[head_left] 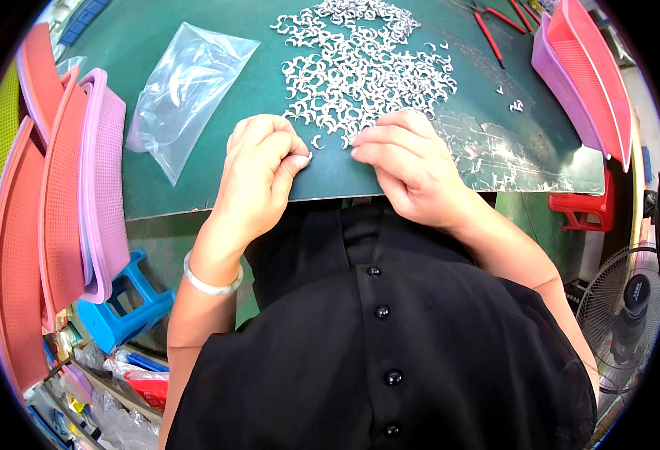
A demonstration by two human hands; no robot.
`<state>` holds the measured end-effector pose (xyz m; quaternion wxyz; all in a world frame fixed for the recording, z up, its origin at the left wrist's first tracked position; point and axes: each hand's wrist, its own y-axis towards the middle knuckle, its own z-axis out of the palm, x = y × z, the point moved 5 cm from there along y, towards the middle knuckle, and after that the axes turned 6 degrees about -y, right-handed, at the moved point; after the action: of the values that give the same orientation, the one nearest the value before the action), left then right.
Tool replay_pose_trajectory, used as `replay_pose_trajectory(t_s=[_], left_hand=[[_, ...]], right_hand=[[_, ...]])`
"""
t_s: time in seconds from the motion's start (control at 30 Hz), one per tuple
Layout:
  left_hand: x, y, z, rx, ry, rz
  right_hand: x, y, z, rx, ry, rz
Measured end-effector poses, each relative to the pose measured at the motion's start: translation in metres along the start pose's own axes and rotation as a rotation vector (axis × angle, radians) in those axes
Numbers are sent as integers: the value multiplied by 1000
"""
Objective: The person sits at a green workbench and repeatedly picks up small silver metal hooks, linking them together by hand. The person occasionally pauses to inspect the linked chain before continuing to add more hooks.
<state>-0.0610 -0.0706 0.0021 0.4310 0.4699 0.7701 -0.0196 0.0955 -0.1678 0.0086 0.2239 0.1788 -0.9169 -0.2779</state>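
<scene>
Head view, and pinches a small white piece, mostly hidden, between thumb and forefinger of the left hand, right over the near edge of the green bench. Curls the fingers of the right hand at the near edge of a broad scatter of white crescents; cannot tell whether gripping anything. Between the two, one loose crescent. Over to the left, a clear plastic bag, lying flat, then pink, purple and green plastic baskets. Far right, red-handled pliers.
</scene>
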Motion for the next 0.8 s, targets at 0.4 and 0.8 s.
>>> replay_pose_trajectory(t_s=[0.4, 0.8], left_hand=[[5, 3, 14, -67, -792, -348], [-2, -1, 8, -106, -773, -328]], right_hand=[[2, 26, 7, -151, 338, 236], [-6, 19, 14, -192, 617, 383]])
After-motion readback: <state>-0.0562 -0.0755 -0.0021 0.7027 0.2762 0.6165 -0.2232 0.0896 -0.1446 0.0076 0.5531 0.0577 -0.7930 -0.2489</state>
